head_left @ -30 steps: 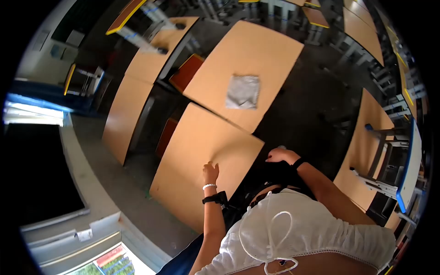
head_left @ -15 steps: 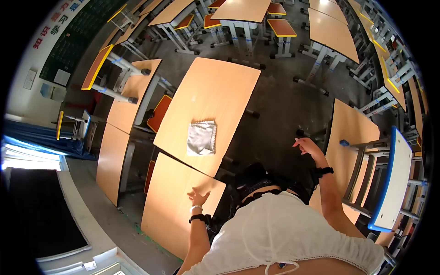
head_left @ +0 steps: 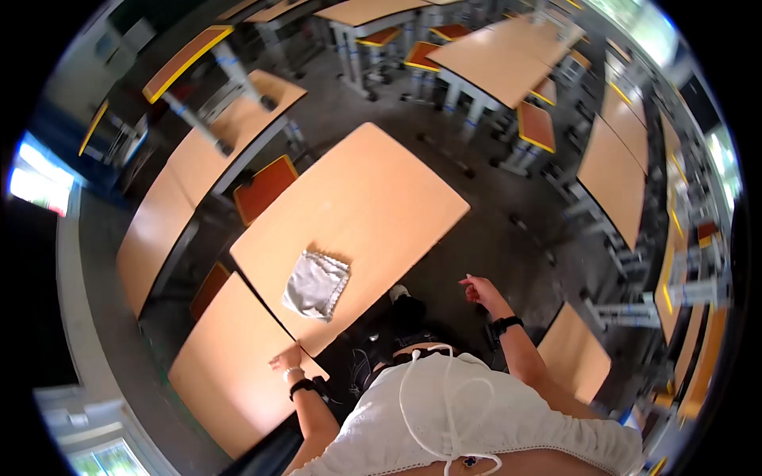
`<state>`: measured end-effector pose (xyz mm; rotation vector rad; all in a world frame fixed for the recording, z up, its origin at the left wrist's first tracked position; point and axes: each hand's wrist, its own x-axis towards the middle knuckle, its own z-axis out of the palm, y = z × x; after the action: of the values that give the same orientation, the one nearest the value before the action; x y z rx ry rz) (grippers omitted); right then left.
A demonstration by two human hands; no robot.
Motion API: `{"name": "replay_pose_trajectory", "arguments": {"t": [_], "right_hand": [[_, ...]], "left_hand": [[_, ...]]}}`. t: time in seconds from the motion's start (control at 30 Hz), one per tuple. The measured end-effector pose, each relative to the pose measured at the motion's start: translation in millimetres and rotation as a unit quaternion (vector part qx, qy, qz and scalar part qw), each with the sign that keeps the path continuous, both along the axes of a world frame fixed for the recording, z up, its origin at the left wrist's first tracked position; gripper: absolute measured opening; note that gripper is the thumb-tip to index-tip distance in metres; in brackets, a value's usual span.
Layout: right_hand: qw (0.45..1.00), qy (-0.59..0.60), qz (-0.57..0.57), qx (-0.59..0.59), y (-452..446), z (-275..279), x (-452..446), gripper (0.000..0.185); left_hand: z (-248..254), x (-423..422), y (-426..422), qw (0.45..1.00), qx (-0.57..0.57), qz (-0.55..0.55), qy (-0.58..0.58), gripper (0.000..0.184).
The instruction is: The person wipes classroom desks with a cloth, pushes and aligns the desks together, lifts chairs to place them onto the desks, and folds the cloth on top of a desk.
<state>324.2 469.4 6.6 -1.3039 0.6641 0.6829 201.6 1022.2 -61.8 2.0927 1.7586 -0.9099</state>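
By the left hand, loosely spread, nothing is seen to be held; whether the near desk below is touched cannot be told. In the right hand, half curled above the floor, nothing is seen. Ahead of the left hand, a pale cloth is laid on the farther desk, touched by neither hand; it appears already folded, its edges left uneven.

Cloth on the middle desk is looking soft, creased and matt. The desk's wood-like top is appearing smooth, with a low sheen; the near left desk is showing a similar finish. Far left, stool legs are looking like painted metal. The floor is appearing dull, while the near shirt is showing thin, gathered, matt fabric.
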Motion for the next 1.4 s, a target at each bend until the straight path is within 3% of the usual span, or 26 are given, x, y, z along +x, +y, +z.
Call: {"name": "replay_pose_trajectory", "arguments": {"t": [0.03, 0.1, 0.13, 0.17, 0.23, 0.3, 0.37, 0.4, 0.5, 0.53, 0.57, 0.63, 0.7, 0.77, 0.83, 0.93, 1.1, 1.13, 1.3, 1.4], "right_hand": [[1.0, 0.013, 0.003, 0.003, 6, -7, 27, 0.035], [0.998, -0.004, 0.023, -0.051, 12, -10, 72, 0.042], [0.998, -0.011, 0.02, -0.057, 10, -16, 91, 0.049], [0.998, -0.021, 0.015, -0.061, 5, -23, 108, 0.059], [0.997, -0.016, -0.061, -0.041, -1, -35, 141, 0.066], [0.991, 0.003, -0.025, -0.128, 1, -37, 171, 0.067], [0.966, -0.063, 0.15, -0.202, -2, -43, 189, 0.061], [0.957, -0.033, 0.19, -0.218, -2, -43, 193, 0.062], [0.938, 0.027, 0.281, -0.201, -5, -39, 202, 0.074], [0.939, 0.029, 0.284, -0.193, -5, -39, 201, 0.072], [0.94, 0.028, 0.284, -0.185, -7, -45, 204, 0.07], [0.942, 0.051, 0.288, -0.167, -8, -36, 208, 0.063], [0.953, 0.06, 0.275, -0.112, -13, -34, 214, 0.058], [0.963, 0.06, 0.254, -0.068, -19, -35, 213, 0.057], [0.99, 0.068, 0.123, 0.017, -22, -53, 212, 0.062], [0.994, 0.046, -0.022, 0.094, -15, -76, 206, 0.07], [0.998, 0.025, -0.061, 0.019, 6, -89, 229, 0.072], [0.998, 0.024, -0.057, -0.001, 6, -94, 235, 0.072], [0.994, 0.038, -0.078, -0.068, 24, -100, 258, 0.071], [0.994, 0.051, -0.065, -0.069, 21, -101, 257, 0.071]], "left_hand": [[-19, 1, 11, 0.997, -0.039, -0.031, 0.053, 0.11], [-45, -13, 13, 0.966, 0.067, -0.24, 0.072, 0.069], [-12, -17, -6, 0.968, 0.135, -0.168, -0.129, 0.057], [25, -11, -35, 0.918, 0.21, -0.095, -0.323, 0.045], [5, -9, -44, 0.828, 0.215, -0.016, -0.518, 0.033], [30, -8, -77, 0.834, 0.047, 0.176, -0.521, 0.039], [38, -1, -115, 0.778, -0.007, 0.32, -0.54, 0.049], [36, -2, -129, 0.801, -0.032, 0.32, -0.505, 0.049], [35, 4, -166, 0.791, -0.095, 0.388, -0.464, 0.05], [27, 1, -169, 0.738, -0.144, 0.447, -0.485, 0.055], [23, 1, -173, 0.647, -0.174, 0.52, -0.53, 0.056], [14, 3, -164, 0.42, -0.254, 0.606, -0.626, 0.053], [4, 3, -150, 0.434, -0.215, 0.61, -0.627, 0.048], [-15, -4, -132, 0.399, -0.197, 0.629, -0.638, 0.043], [-48, -10, -119, 0.351, -0.151, 0.661, -0.646, 0.042], [-43, -6, -126, 0.355, -0.174, 0.628, -0.671, 0.044], [-34, -3, -139, 0.362, -0.175, 0.657, -0.638, 0.048], [-30, -3, -146, 0.384, -0.171, 0.65, -0.633, 0.051], [-39, -6, -153, 0.334, -0.19, 0.669, -0.636, 0.051], [-45, -5, -152, 0.373, -0.179, 0.663, -0.624, 0.055]]}}
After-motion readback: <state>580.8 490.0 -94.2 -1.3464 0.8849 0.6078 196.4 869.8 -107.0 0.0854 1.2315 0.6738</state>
